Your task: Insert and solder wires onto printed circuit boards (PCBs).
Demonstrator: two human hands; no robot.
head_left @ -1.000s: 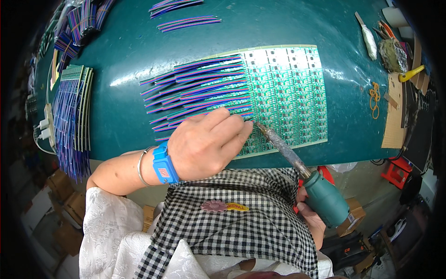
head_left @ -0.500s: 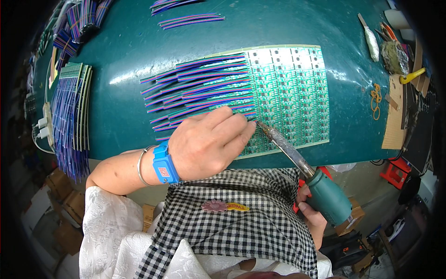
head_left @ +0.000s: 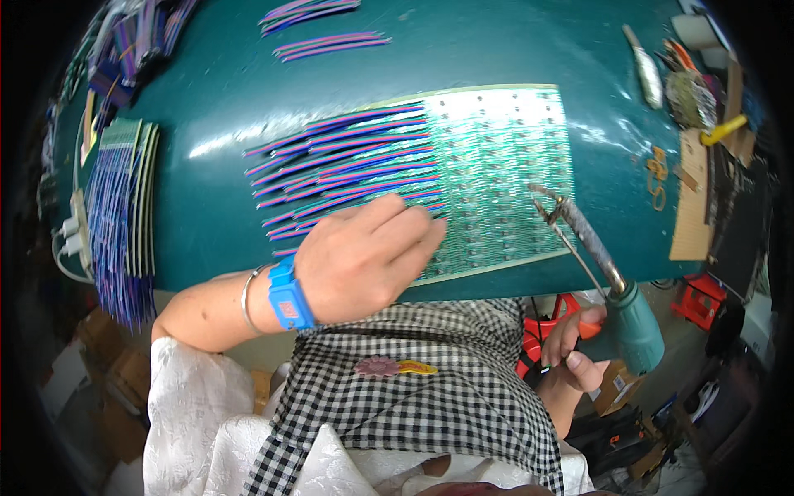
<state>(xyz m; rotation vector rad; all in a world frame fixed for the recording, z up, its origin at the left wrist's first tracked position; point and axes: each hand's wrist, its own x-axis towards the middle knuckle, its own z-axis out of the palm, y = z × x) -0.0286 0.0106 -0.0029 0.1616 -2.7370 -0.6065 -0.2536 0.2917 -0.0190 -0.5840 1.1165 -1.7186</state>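
Your left hand (head_left: 364,260) lies flat, fingers loosely curled, holding down the wires (head_left: 339,178) on the green circuit panel (head_left: 496,165) at centre; your right hand (head_left: 575,351), lower right, is closed around the soldering iron (head_left: 612,281) — its hot tip hangs near your fingers and could burn them or the wire insulation.

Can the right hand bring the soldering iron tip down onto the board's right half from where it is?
Probably yes: the right hand holds the soldering iron with its tip over the circuit board, and the left hand lies further left, off that area.

Circuit panel (head_left: 496,165): lies mid-tabletop (head_left: 207,165). Wire leads (head_left: 339,165) fan across its left part. Left hand (head_left: 364,256) rests on its near-left corner. Soldering iron (head_left: 595,256), held by right hand (head_left: 575,351), reaches over its near-right edge. Stacked panels (head_left: 128,198) lie far left of it; loose wire bundles (head_left: 327,41) behind it.
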